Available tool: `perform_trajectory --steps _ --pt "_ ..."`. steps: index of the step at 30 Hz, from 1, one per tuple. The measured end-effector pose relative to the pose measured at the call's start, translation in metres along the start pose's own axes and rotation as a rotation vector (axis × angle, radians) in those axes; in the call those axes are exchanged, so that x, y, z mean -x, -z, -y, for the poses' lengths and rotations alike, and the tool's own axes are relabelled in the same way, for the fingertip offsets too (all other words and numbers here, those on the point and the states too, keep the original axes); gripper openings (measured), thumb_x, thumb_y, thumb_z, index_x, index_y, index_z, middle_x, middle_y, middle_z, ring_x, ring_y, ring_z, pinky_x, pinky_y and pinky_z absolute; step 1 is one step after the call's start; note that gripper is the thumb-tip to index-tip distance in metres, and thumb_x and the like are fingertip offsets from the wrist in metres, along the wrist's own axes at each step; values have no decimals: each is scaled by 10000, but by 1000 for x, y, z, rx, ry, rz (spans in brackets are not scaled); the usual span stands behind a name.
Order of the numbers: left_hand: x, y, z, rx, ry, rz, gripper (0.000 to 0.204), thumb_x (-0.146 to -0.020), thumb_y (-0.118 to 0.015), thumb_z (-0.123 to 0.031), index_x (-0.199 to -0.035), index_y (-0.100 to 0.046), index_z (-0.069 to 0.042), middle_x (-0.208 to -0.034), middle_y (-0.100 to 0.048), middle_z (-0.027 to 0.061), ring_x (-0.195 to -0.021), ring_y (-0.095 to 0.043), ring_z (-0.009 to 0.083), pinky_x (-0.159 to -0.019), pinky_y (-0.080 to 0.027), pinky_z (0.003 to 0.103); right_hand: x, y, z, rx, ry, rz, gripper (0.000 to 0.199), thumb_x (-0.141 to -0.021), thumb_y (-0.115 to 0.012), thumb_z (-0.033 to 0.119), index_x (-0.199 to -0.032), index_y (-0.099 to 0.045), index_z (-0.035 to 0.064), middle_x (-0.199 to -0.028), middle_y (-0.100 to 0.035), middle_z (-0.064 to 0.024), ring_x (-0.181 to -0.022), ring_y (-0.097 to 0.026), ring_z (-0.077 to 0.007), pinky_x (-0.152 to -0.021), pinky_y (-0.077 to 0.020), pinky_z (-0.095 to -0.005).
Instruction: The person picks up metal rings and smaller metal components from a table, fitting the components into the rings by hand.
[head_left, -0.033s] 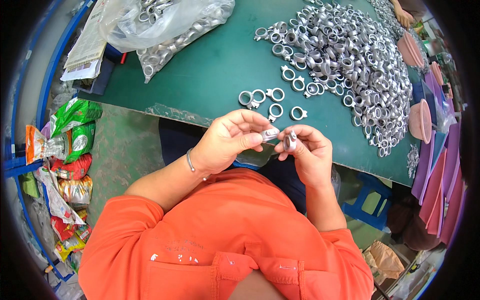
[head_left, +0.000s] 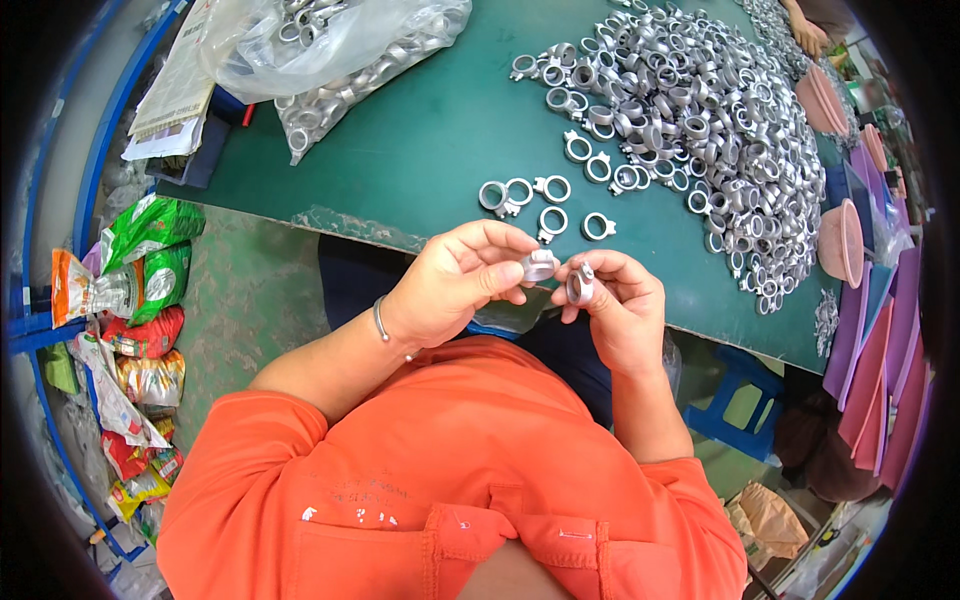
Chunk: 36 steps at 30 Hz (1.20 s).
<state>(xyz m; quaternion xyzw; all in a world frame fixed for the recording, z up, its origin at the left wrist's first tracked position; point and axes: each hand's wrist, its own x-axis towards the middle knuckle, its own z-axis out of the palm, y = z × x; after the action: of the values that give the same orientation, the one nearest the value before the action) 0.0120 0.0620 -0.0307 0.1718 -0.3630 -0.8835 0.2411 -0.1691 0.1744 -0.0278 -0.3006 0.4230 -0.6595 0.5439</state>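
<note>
Between the thumb and fingers of my left hand (head_left: 458, 278) is a grey metal ring (head_left: 538, 266) with a small lug. My right hand (head_left: 622, 300) pinches a second metal ring (head_left: 579, 285), tilted on edge. Both hands are close together over the table's near edge, the two rings almost touching. Just beyond them several loose metal rings lie on the green table (head_left: 400, 180), one of them a single ring (head_left: 598, 227) nearest my right hand. A large heap of the same rings (head_left: 700, 130) spreads across the right side.
A clear plastic bag (head_left: 370, 70) of rings lies at the far left, beside papers (head_left: 175, 90) on a blue bin. Pink bowls (head_left: 841, 243) line the right edge. A blue stool (head_left: 735, 400) stands below the table. Another person's hand (head_left: 806, 35) is at the far right.
The ring in my left hand has turned slightly, showing more of its outer band. The hands have otherwise hardly moved.
</note>
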Motion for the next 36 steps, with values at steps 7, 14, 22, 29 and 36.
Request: perform_trajectory --steps 7,14,22,29,36 --pt "9 0 -11 41 132 -28 224 -966 -536 -106 -1153 -577 10 -1052 -661 147 -863 -652 156 -739 -542 261 5 -8 -1 178 183 111 135 -872 -560 -51 -988 -617 -11 -1008 -642 -135 -880 -646 -172 -681 -544 -258" --pt "25 -8 -21 -1063 -155 -5 195 -823 -630 76 -1001 -664 5 -935 -639 58 -690 -566 73 -595 -480 210 11 -16 1 876 432 189 314 -659 -522 -180 -834 -655 45 -1030 -637 -120 -921 -612 -285 -757 -507 -347" --pt "-14 -17 -5 -1382 -630 -78 210 -790 -649 70 -982 -657 -17 -896 -583 106 -675 -590 221 -590 -478 307 -18 9 14 1259 458 -249 138 -794 -669 8 -926 -636 34 -850 -554 -121 -802 -550 -299 -704 -460 -378" --pt "-29 -17 -6 -1605 -519 -70 207 -741 -703 31 -918 -602 -5 -936 -577 114 -780 -604 292 -674 -500 358 -16 9 14 1427 468 -175 223 -704 -787 92 -801 -592 42 -877 -558 -92 -802 -525 -287 -696 -450 -380" --pt "-17 -13 -13 -1336 -390 11 210 -756 -746 -7 -908 -601 -5 -919 -600 87 -718 -613 163 -629 -493 274 -3 21 6 693 246 -185 254 -707 -759 -46 -857 -570 32 -1008 -617 -82 -863 -590 -175 -733 -494 -295"
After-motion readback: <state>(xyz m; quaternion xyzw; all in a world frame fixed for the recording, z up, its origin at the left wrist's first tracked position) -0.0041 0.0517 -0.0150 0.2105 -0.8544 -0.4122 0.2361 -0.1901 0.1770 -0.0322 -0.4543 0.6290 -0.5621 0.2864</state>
